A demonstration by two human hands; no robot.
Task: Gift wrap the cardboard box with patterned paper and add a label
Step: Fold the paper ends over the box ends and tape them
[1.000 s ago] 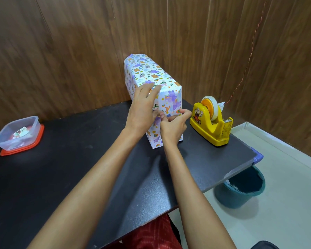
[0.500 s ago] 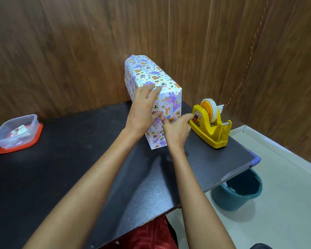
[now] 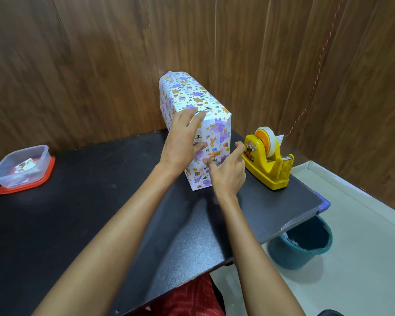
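Note:
The box [image 3: 193, 96], wrapped in white paper with purple and orange animal prints, stands upright on its narrow side on the black table [image 3: 82, 215], near the back wall. My left hand [image 3: 180, 142] lies flat against the box's near end, fingers reaching to its top corner, thumb pressing the paper. My right hand [image 3: 227, 173] is at the lower part of the same end face, fingers spread, one fingertip touching the paper, nothing held. A yellow tape dispenser [image 3: 268, 159] with a roll of clear tape stands just right of the box.
A clear plastic container [image 3: 21, 166] on a red lid sits at the table's far left with a small printed label inside. A teal bucket [image 3: 302, 241] stands on the floor below the table's right corner. Wood panelling closes off the back.
My right hand has opened from a pinch at the box's end face, its fingers now spread and drawn slightly right. My left hand stays pressed on the box.

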